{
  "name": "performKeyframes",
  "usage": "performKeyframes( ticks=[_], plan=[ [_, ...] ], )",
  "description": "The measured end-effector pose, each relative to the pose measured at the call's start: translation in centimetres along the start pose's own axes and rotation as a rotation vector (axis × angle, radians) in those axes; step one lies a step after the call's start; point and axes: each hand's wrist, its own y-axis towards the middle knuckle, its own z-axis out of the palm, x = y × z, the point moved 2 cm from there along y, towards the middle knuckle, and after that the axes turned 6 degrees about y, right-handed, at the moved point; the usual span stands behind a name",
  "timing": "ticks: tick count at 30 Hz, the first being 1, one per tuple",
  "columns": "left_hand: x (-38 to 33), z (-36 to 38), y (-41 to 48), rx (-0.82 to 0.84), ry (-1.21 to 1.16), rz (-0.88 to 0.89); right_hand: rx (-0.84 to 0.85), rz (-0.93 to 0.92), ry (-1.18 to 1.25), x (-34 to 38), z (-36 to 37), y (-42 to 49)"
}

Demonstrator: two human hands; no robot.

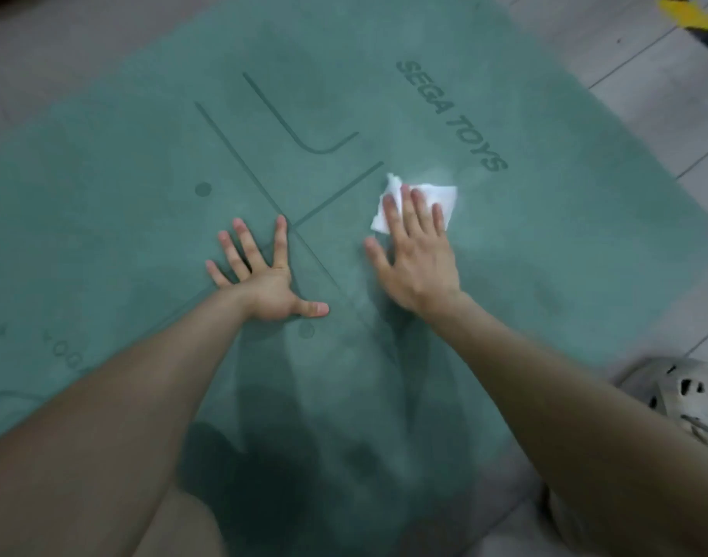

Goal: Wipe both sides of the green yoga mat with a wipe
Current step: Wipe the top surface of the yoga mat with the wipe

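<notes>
Yoga mat: showing teal green, carrying darker green lines, dots and lettering. Wipe: showing plain white. Floor: lying pale grey. Tape: running in yellow-and-black stripes.

Light: dim, soft and even, with a dull cast over the yoga mat.
Shadows: dark, soft-edged patches at the mat's near edge; fainter ones just beside the left hand.
Glare: the wipe is washed-out white, its folds barely showing.
Blur: right hand smeared; whole frame soft.
Edges: floor lines bend; corners blurriest.
</notes>
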Motion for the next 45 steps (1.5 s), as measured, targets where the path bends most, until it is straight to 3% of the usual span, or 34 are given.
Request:
performKeyframes(
  ticks=[3,5,7,10,12,14,16,19,21,24,26,27,30,33,35,38,40,42,45],
  plan=[
    [-0.4,0.5,-1.0,-0.124,0.005,-0.009,0.142,-0.369,-0.056,2.7,3.0,-8.4],
    [-0.8,0.0,-1.8,-0.240,0.091,-0.046,0.192,-0.501,-0.078,0.9,1.6,-8.0],
    [-1.1,-1.1,-2.3,-0.244,0.171,-0.066,0.169,-0.404,-0.114,-2.3,-0.9,-3.7],
    [-0.5,-2.7,-2.0,-0.265,0.259,-0.058,0.037,-0.038,-0.055,-7.1,-4.4,2.4],
    [-0.2,-2.5,-2.0,-0.297,0.288,-0.058,-0.005,0.026,-0.029,-6.0,-3.5,2.5],
    [-0.3,-2.0,-1.9,-0.324,0.303,-0.052,0.005,-0.143,-0.046,-1.5,-0.7,-0.5],
    [-0.4,-1.9,-1.9,-0.338,0.301,-0.044,0.114,-0.449,-0.049,3.4,1.9,-3.7],
    [-0.4,-2.2,-2.0,-0.337,0.303,-0.047,0.185,-0.695,-0.082,3.6,1.3,-2.9],
    [-0.4,-2.4,-2.1,-0.332,0.304,-0.045,0.146,-0.559,-0.098,-0.2,-1.0,0.7],
    [-0.4,-2.3,-2.2,-0.341,0.300,-0.045,0.003,-0.077,-0.035,-5.4,-4.0,5.2],
    [-0.4,-2.3,-2.3,-0.345,0.291,-0.047,-0.066,0.090,0.050,-3.5,-3.4,5.4],
    [-0.4,-2.3,-2.3,-0.348,0.282,-0.047,-0.077,0.075,0.052,-1.0,-2.5,4.6],
    [-0.5,-2.6,-2.2,-0.367,0.256,-0.060,0.052,-0.373,-0.014,6.3,1.3,0.3],
    [-0.3,-2.5,-2.1,-0.358,0.258,-0.081,0.131,-0.703,-0.074,4.9,1.5,0.0],
    [-0.3,-2.5,-2.2,-0.342,0.270,-0.086,0.024,-0.581,-0.067,0.1,-0.5,3.3],
    [-0.3,-2.5,-2.3,-0.341,0.272,-0.089,-0.040,-0.034,-0.023,-6.0,-4.5,6.9],
    [-0.4,-2.6,-2.4,-0.340,0.265,-0.093,-0.070,0.063,0.009,-3.8,-3.9,6.4],
    [-0.5,-2.7,-2.5,-0.335,0.264,-0.095,-0.040,-0.205,-0.010,2.3,-0.9,3.8],
    [-0.3,-2.7,-2.4,-0.354,0.268,-0.097,0.140,-0.624,-0.036,8.2,2.1,0.4]
  ],
)
